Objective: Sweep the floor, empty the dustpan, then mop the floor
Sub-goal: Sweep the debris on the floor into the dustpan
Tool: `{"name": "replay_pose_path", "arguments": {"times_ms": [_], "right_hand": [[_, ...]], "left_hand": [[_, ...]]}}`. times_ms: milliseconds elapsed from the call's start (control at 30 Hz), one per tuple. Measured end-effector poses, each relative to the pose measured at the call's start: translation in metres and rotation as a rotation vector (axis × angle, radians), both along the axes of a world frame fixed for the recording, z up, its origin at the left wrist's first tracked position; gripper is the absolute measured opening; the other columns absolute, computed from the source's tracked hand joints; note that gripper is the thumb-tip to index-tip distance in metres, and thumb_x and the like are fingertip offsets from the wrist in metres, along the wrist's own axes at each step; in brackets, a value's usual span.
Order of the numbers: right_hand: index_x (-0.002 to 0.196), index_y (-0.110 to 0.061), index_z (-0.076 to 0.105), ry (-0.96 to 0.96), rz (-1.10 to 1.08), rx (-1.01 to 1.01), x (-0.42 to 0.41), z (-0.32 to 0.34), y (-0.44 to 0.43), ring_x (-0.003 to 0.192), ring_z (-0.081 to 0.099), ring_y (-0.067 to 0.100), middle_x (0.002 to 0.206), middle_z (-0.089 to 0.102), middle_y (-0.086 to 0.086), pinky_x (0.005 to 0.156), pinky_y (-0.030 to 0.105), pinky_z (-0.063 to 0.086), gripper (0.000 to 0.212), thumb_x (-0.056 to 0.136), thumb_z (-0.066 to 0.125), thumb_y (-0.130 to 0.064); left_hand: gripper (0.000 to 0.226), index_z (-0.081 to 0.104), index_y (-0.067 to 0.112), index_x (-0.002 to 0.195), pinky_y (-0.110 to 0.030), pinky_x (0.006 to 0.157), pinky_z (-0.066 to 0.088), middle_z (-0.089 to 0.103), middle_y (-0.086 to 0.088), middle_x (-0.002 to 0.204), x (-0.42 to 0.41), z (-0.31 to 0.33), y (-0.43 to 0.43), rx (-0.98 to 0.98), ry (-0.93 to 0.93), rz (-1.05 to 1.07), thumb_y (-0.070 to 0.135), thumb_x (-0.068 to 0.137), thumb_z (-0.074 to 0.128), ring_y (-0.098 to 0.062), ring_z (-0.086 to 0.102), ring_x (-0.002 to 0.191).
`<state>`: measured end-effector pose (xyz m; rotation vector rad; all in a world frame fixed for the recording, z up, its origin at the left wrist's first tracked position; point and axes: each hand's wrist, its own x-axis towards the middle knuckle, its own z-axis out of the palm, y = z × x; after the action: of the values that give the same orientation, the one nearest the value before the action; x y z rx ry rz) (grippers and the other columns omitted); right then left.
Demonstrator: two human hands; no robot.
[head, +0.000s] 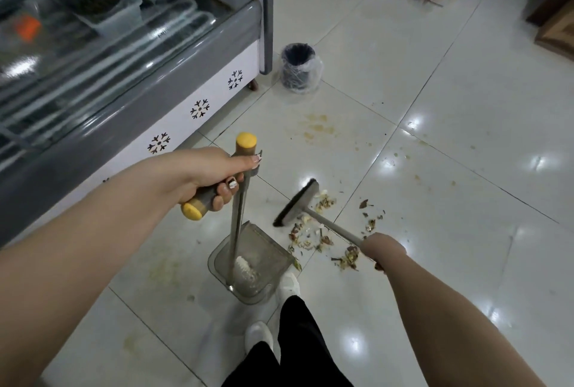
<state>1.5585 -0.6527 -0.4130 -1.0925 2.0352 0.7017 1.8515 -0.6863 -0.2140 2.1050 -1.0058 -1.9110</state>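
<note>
– Glossy white floor (450, 153) tiles. The litter (323, 240) lies in a loose heap just right of the dustpan (257, 265), and a few scraps are scattered further right.
– Where's my broom against it?
– Your broom head (296, 203) sits at the heap's far-left edge, its long axis slanting from near-left to far-right. The shaft runs back over the litter to your right hand (383, 250), which looks closed round it (the fingers are mostly hidden behind the wrist).
– And the pan?
– Your left hand (214, 173) is clamped on the yellow-capped grip atop its pole. The pan rests on the floor beside your shoe (289, 284), and its open side seems to face the heap.
– So the next stroke?
– My judgement: the head stands on the pan's side of most of the litter, so you'd carry it over to the right, then draw leftward to the lip. The right hand is the nearer one. The lined bin (298, 68) waits well beyond, by the freezer (124, 60) corner, and the yellowish stain (318, 127) between is for the mop.
</note>
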Motion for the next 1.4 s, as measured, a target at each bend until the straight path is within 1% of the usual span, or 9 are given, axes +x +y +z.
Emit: {"name": "replay_pose_path", "arguments": {"times_ms": [100,300,500,633,933,1100,1233,1300,1400], "right_hand": [[0.073,-0.013,0.047,0.027,0.035,-0.037,-0.015,0.016,0.015,0.049,0.052,0.014,0.065,0.054,0.001,0.048,0.022,0.041,0.020,0.092,0.042,-0.019],[0.090,-0.006,0.051,-0.103,0.030,-0.063,-0.024,0.019,0.027,0.052,0.056,0.021,0.067,0.056,0.007,0.053,0.026,0.047,0.018,0.092,0.045,-0.023],[0.081,-0.016,0.057,-0.082,0.306,-0.059,-0.011,-0.014,0.021,0.051,0.051,0.011,0.064,0.055,-0.004,0.056,0.021,0.042,0.018,0.093,0.045,-0.023],[0.079,-0.018,0.052,-0.013,0.436,-0.030,-0.052,-0.014,0.011,0.062,0.056,0.012,0.071,0.055,-0.004,0.061,0.022,0.044,0.016,0.092,0.046,-0.025],[0.095,-0.018,0.054,0.094,0.693,-0.093,-0.144,0.022,-0.023,0.068,0.057,0.014,0.073,0.053,-0.005,0.057,0.021,0.041,0.012,0.091,0.044,-0.022],[0.085,-0.012,0.058,0.012,0.604,-0.035,-0.150,0.031,-0.021,0.051,0.058,0.018,0.065,0.057,0.002,0.054,0.022,0.044,0.015,0.087,0.046,-0.019],[0.097,-0.010,0.055,-0.055,0.612,-0.007,-0.140,0.015,0.009,0.048,0.057,0.019,0.070,0.060,0.006,0.054,0.025,0.047,0.016,0.088,0.045,-0.018],[0.085,-0.007,0.055,-0.080,0.645,-0.003,-0.131,0.010,0.029,0.048,0.055,0.018,0.066,0.057,0.006,0.053,0.025,0.046,0.016,0.090,0.045,-0.019],[0.075,-0.010,0.052,-0.085,0.697,0.004,-0.122,0.000,0.054,0.055,0.053,0.017,0.066,0.054,0.002,0.065,0.028,0.046,0.024,0.092,0.048,-0.026]], "left_hand": [[0.042,0.038,0.014,0.070,-0.012,0.031,0.029,0.033,0.003,0.045,-0.006,0.001,0.023,-0.004,0.010,-0.001,0.046,0.092,0.053,-0.004,0.030,0.027],[0.043,0.039,0.013,0.069,-0.013,0.032,0.031,0.034,0.003,0.046,-0.024,0.010,0.055,-0.005,-0.009,-0.036,0.046,0.091,0.054,-0.005,0.031,0.028],[0.040,0.041,0.010,0.075,-0.014,0.033,0.032,0.033,0.000,0.052,-0.061,0.012,0.072,0.023,-0.066,-0.052,0.045,0.092,0.053,-0.006,0.032,0.029],[0.040,0.041,0.012,0.073,-0.015,0.033,0.032,0.035,0.002,0.048,-0.092,0.007,0.082,0.070,-0.110,-0.016,0.046,0.091,0.053,-0.006,0.034,0.029],[0.040,0.041,0.012,0.069,-0.013,0.035,0.031,0.036,0.005,0.038,-0.146,0.002,0.131,0.060,-0.112,0.176,0.042,0.094,0.052,-0.007,0.033,0.030],[0.040,0.045,0.010,0.072,-0.015,0.036,0.032,0.035,0.000,0.051,-0.166,0.001,0.158,0.030,-0.129,0.251,0.042,0.092,0.055,-0.009,0.033,0.035],[0.041,0.044,0.009,0.074,-0.016,0.035,0.032,0.035,0.000,0.051,-0.181,0.004,0.182,0.038,-0.121,0.260,0.044,0.092,0.054,-0.009,0.034,0.035],[0.041,0.043,0.010,0.072,-0.016,0.034,0.032,0.036,0.001,0.048,-0.192,0.007,0.194,0.039,-0.117,0.268,0.044,0.093,0.053,-0.009,0.034,0.034],[0.042,0.041,0.011,0.070,-0.013,0.035,0.031,0.035,0.002,0.047,-0.206,0.011,0.206,0.027,-0.107,0.324,0.044,0.093,0.052,-0.008,0.032,0.032]]}}
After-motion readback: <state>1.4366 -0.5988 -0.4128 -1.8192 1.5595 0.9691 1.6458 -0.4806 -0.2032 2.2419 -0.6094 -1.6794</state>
